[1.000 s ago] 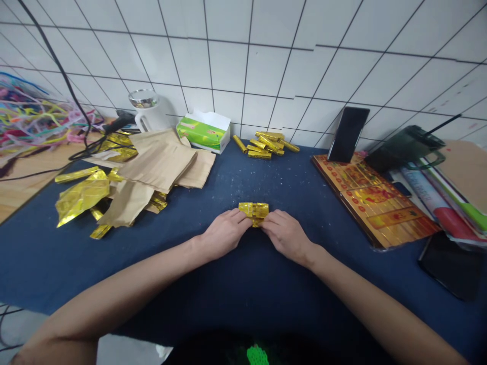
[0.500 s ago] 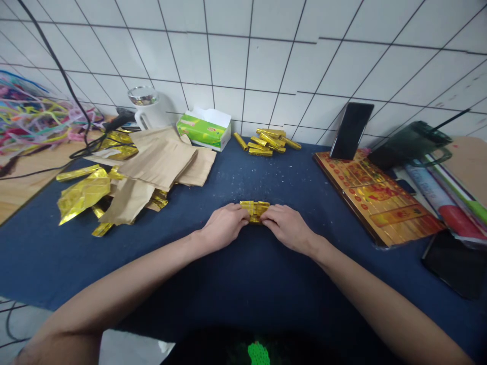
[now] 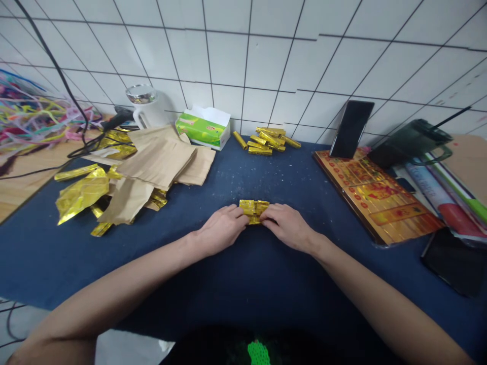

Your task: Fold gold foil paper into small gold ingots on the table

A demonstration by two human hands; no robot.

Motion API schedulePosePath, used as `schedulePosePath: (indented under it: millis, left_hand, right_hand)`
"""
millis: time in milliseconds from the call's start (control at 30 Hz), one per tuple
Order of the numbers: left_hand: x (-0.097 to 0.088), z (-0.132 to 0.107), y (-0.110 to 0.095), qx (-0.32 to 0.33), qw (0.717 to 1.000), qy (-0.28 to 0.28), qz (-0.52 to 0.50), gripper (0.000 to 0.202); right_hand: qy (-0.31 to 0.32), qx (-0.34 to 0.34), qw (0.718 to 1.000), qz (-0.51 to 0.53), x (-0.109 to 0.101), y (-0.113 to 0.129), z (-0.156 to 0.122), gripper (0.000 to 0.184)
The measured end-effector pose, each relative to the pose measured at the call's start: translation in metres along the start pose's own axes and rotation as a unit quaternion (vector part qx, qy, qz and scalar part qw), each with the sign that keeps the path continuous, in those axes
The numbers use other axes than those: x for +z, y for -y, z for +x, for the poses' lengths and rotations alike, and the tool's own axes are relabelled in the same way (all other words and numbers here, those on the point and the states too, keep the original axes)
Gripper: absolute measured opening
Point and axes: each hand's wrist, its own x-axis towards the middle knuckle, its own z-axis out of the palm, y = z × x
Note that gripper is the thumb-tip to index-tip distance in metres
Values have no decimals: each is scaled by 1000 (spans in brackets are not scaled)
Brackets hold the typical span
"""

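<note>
A small piece of gold foil paper (image 3: pixel 254 207) with creases lies on the dark blue cloth (image 3: pixel 243 274) in front of me. My left hand (image 3: pixel 225 228) has its fingers closed on the paper's left end. At the right end, the fingertips of my right hand (image 3: pixel 287 225) pinch the same paper. Fingers cover both of its ends, so only the middle shows. Farther back, near the wall, several rolled gold paper tubes (image 3: pixel 269 139) lie in a loose pile.
To the left lie crumpled gold foil sheets (image 3: pixel 83 192) and brown paper (image 3: pixel 155 157). A green tissue pack (image 3: pixel 201 126) and a white mug (image 3: pixel 148 109) stand behind. On the right, a phone (image 3: pixel 352 129) leans above a gold-red box (image 3: pixel 380 203), beside a dark tumbler (image 3: pixel 411 142).
Both hands stay on the gold foil paper in nearly the same place. The left hand's fingers have shifted slightly; the view has moved a little.
</note>
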Motion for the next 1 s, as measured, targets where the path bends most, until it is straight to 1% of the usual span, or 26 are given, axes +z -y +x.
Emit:
schedulePosePath:
  millis: [100, 233, 367, 500, 633, 867, 1000]
  left_hand:
    - [0, 0, 0, 1, 1000, -12, -13, 19]
    - [3, 1, 5, -21, 994, -31, -100, 20]
    - [3, 6, 9, -76, 987, -4, -140, 17]
    - [-2, 11, 10, -115, 984, 28, -130, 16]
    - [-3, 12, 11, -111, 988, 46, -101, 16]
    - [-1, 10, 10, -92, 992, 14, -81, 20]
    - [-1, 12, 11, -77, 993, 13, -86, 20]
  right_hand:
    - [0, 2, 1000, -5, 0, 1, 0, 13]
    - [-3, 13, 1000, -7, 1, 3, -1, 14]
    - [-1, 28, 1000, -12, 1, 3, -1, 15]
    - [14, 39, 999, -2, -1, 3, 3, 13]
    - [30, 46, 998, 11, -3, 2, 7, 12]
    - [57, 48, 997, 1, -9, 5, 14, 15]
    - [66, 41, 997, -12, -11, 4, 18, 14]
